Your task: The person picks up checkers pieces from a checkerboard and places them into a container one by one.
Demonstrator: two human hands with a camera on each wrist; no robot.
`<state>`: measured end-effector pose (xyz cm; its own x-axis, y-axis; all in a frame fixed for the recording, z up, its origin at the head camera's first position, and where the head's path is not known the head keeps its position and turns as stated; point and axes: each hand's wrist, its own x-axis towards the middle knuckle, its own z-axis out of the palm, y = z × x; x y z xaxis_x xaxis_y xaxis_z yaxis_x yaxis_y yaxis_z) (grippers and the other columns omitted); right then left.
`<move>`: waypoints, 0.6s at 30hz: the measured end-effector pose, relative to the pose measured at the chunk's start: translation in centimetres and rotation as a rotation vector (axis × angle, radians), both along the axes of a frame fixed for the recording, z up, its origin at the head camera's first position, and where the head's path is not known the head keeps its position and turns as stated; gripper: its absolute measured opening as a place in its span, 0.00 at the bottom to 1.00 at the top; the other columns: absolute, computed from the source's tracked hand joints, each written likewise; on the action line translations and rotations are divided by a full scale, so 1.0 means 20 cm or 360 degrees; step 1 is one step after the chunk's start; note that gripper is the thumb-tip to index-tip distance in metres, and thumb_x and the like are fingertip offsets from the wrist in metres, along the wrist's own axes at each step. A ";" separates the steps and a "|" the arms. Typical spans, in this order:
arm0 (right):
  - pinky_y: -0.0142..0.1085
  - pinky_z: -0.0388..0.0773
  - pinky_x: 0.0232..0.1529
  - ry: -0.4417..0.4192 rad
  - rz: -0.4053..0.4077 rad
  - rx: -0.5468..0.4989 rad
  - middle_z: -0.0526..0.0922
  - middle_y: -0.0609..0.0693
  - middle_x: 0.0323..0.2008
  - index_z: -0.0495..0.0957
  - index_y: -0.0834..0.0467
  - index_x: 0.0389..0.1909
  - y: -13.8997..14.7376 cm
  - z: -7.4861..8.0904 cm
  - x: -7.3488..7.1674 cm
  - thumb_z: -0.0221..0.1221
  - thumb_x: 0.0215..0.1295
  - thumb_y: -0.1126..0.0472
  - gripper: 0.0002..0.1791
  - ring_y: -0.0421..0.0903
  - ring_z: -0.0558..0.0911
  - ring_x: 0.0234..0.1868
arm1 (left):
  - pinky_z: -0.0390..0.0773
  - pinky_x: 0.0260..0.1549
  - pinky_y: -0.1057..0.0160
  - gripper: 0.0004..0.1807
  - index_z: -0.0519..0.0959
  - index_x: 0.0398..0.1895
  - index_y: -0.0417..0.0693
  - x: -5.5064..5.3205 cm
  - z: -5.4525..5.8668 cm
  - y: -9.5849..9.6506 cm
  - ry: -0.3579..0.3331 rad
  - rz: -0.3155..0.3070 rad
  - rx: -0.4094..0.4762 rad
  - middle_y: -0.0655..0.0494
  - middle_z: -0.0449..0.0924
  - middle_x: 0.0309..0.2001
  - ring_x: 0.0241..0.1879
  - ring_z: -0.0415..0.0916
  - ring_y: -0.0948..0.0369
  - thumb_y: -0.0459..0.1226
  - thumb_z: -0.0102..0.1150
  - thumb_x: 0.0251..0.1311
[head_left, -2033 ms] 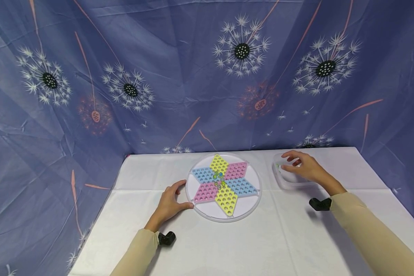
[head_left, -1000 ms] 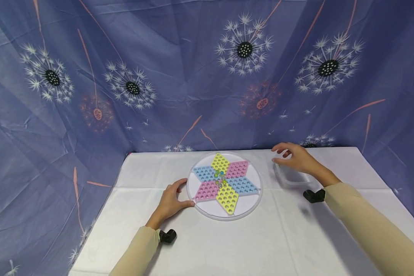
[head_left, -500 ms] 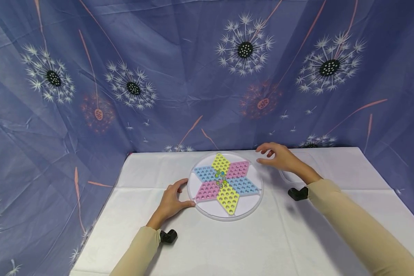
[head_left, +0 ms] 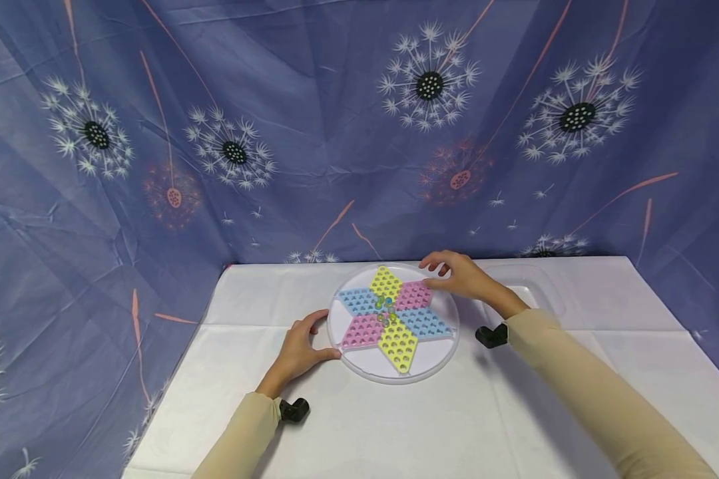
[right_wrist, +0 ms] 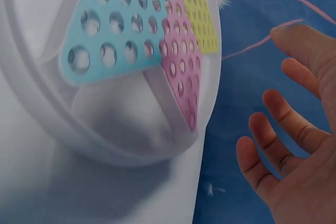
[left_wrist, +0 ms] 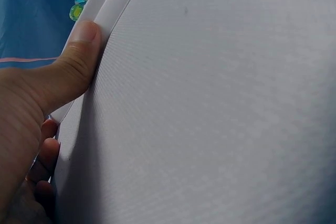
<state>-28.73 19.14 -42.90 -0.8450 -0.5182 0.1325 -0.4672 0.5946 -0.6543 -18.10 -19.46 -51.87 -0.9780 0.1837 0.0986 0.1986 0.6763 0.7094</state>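
Note:
A round white Chinese checkers board (head_left: 365, 364) with yellow, pink and blue perforated points lies on the table. Several glass marbles (head_left: 386, 310) cluster around its middle; some also show beyond the rim in the left wrist view. My left hand (head_left: 295, 349) holds the board's left rim, its thumb (left_wrist: 84, 51) along the edge and its other fingertips lower down. Over the far right part of the board hovers my right hand (head_left: 463, 276), thumb and fingers apart and loosely bent. In the right wrist view no object shows between those fingers (right_wrist: 273, 129).
A clear plastic container (head_left: 545, 293) stands right of the board, partly behind the right forearm. White cloth covers the table (head_left: 395, 432), and a blue dandelion-print curtain (head_left: 317, 133) hangs directly behind it. Each wrist wears a black camera.
From over the clear container, my right hand has moved left to the far right part of the board. My left hand stays at the rim. The marble cluster looks the same.

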 end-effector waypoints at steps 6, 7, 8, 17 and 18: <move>0.52 0.78 0.47 0.0001 0.0034 -0.0015 0.81 0.63 0.50 0.82 0.54 0.57 -0.08 -0.01 -0.01 0.70 0.65 0.58 0.20 0.55 0.80 0.44 | 0.66 0.42 0.56 0.53 0.70 0.74 0.48 0.00 0.00 0.00 0.0002 0.0007 -0.0008 0.54 0.70 0.40 0.39 0.62 0.57 0.47 0.86 0.41; 0.52 0.78 0.47 -0.0001 0.0041 -0.0017 0.81 0.63 0.50 0.82 0.54 0.57 -0.09 -0.01 -0.02 0.70 0.65 0.58 0.20 0.55 0.80 0.44 | 0.66 0.42 0.56 0.53 0.70 0.74 0.48 0.00 0.00 0.00 0.0002 0.0010 -0.0009 0.54 0.70 0.40 0.39 0.62 0.57 0.47 0.86 0.41; 0.52 0.79 0.47 -0.0002 0.0049 -0.0019 0.81 0.63 0.50 0.82 0.54 0.57 -0.11 -0.01 -0.02 0.70 0.65 0.58 0.19 0.55 0.81 0.44 | 0.66 0.42 0.56 0.53 0.70 0.74 0.48 0.00 0.00 0.00 0.0001 0.0011 -0.0009 0.54 0.70 0.40 0.39 0.62 0.57 0.47 0.86 0.41; 0.52 0.79 0.48 -0.0034 0.0108 -0.0046 0.81 0.64 0.50 0.82 0.58 0.56 -0.21 -0.03 -0.03 0.70 0.65 0.60 0.20 0.56 0.81 0.44 | 0.66 0.42 0.55 0.53 0.70 0.74 0.48 0.00 0.00 0.00 -0.0004 0.0015 -0.0015 0.54 0.71 0.40 0.39 0.63 0.57 0.47 0.86 0.41; 0.52 0.79 0.48 -0.0030 0.0112 -0.0043 0.81 0.63 0.50 0.82 0.59 0.56 -0.22 -0.03 -0.03 0.71 0.65 0.59 0.20 0.55 0.81 0.44 | 0.66 0.42 0.55 0.53 0.70 0.74 0.48 0.00 0.00 0.00 -0.0005 0.0016 -0.0016 0.54 0.70 0.40 0.39 0.63 0.56 0.47 0.86 0.41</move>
